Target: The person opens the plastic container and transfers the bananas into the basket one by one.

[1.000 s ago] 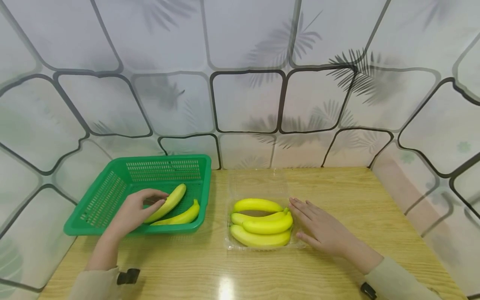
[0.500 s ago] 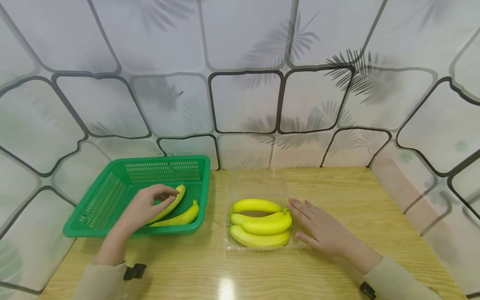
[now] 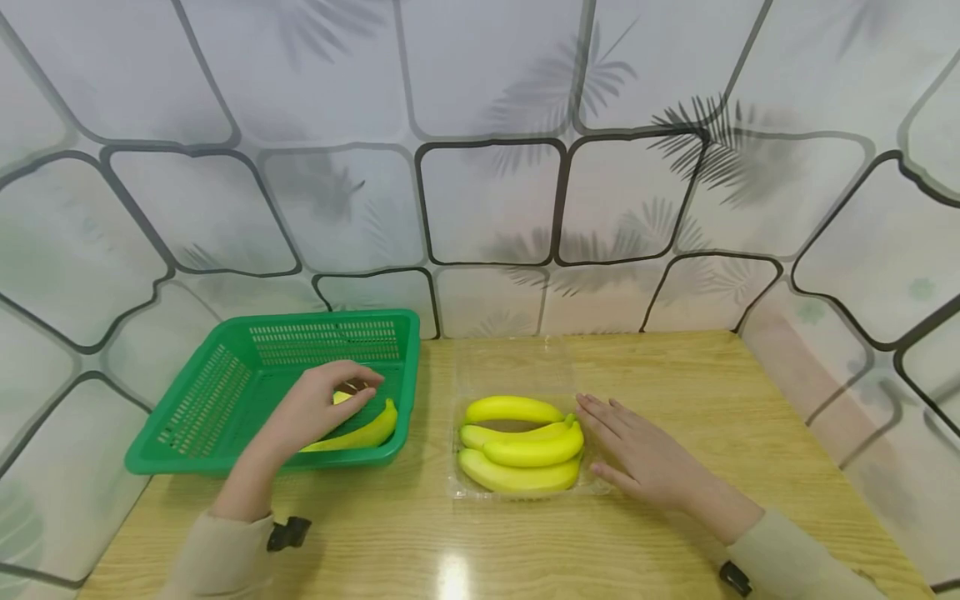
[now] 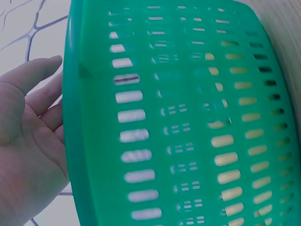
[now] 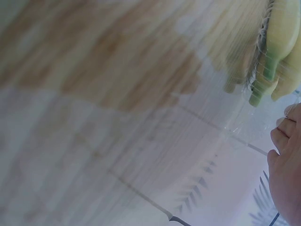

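My left hand (image 3: 325, 404) hovers over the front right of the green basket (image 3: 180, 425), fingers loosely bent and thumb apart. In the left wrist view the left hand (image 4: 30, 127) shows above the basket rim (image 4: 74, 117), with nothing in its grasp. One banana (image 3: 343, 397) lies mostly hidden beneath it; a second banana (image 3: 367, 433) rests along the basket's front wall. My right hand (image 3: 648, 454) lies with straight fingers at the right side of a clear plastic clamshell box (image 3: 455, 492). Inside the box are several bananas (image 3: 517, 477), one on top of the others.
The box's clear lid (image 3: 515, 367) is folded back toward the wall. Basket and box stand side by side on a wooden table (image 3: 375, 533), with a gap between them. A patterned wall (image 3: 491, 204) closes off the back and both sides.
My left hand has shifted right and slightly up over the basket, now covering most of the upper banana, which stays in the basket. My right hand and the boxed bananas have not moved.
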A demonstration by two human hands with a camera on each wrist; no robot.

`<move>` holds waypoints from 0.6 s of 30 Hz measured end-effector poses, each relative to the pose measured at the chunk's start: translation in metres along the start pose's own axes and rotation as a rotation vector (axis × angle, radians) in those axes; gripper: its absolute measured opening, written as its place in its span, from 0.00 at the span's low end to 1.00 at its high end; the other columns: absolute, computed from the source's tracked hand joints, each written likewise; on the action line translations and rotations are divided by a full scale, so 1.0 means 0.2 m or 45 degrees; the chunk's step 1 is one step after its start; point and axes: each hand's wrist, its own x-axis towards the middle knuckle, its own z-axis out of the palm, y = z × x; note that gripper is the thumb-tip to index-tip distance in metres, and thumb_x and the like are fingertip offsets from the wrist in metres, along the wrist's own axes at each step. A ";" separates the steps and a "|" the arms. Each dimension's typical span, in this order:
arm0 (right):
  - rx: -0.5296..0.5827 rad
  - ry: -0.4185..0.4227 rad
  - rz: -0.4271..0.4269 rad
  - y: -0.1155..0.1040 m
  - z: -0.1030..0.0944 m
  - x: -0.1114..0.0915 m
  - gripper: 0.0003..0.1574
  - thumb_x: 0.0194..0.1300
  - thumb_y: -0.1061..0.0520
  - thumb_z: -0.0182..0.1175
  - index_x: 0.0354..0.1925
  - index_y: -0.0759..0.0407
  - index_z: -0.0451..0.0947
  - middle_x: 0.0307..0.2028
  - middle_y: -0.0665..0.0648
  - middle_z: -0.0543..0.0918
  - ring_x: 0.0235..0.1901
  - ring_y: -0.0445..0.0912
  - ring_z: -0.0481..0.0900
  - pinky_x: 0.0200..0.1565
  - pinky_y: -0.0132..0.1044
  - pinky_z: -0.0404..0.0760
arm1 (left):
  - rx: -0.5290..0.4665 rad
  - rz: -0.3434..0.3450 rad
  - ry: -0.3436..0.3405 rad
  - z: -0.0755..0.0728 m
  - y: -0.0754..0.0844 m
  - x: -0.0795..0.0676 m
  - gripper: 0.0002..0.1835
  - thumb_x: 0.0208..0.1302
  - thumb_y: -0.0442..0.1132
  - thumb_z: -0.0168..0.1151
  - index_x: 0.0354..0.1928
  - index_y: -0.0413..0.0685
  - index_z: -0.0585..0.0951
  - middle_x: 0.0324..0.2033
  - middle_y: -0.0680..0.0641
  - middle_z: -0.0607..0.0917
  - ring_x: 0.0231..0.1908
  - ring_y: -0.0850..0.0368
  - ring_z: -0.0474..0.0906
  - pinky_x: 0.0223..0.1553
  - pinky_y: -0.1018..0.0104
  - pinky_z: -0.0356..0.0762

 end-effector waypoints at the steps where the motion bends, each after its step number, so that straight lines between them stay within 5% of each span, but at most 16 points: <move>1: 0.000 -0.001 0.000 0.00 0.00 0.00 0.51 0.73 0.45 0.65 0.83 0.63 0.56 0.80 0.65 0.64 0.78 0.59 0.66 0.85 0.32 0.34 | -0.006 0.013 -0.001 0.00 0.01 0.01 0.10 0.76 0.34 0.64 0.54 0.46 0.88 0.52 0.45 0.91 0.49 0.48 0.87 0.52 0.51 0.88; 7: -0.012 0.002 -0.007 0.00 0.00 0.00 0.50 0.73 0.45 0.65 0.81 0.65 0.59 0.80 0.66 0.65 0.77 0.59 0.67 0.85 0.32 0.34 | -0.042 0.051 -0.008 0.04 0.03 0.04 0.10 0.76 0.34 0.64 0.54 0.45 0.88 0.51 0.45 0.91 0.49 0.50 0.87 0.53 0.46 0.88; 18: -0.014 0.007 -0.011 0.01 0.00 0.00 0.51 0.73 0.45 0.65 0.82 0.63 0.58 0.80 0.66 0.65 0.77 0.59 0.67 0.85 0.32 0.34 | -0.078 0.090 -0.004 0.12 0.10 0.10 0.10 0.75 0.33 0.66 0.53 0.45 0.88 0.50 0.46 0.91 0.46 0.53 0.88 0.50 0.56 0.89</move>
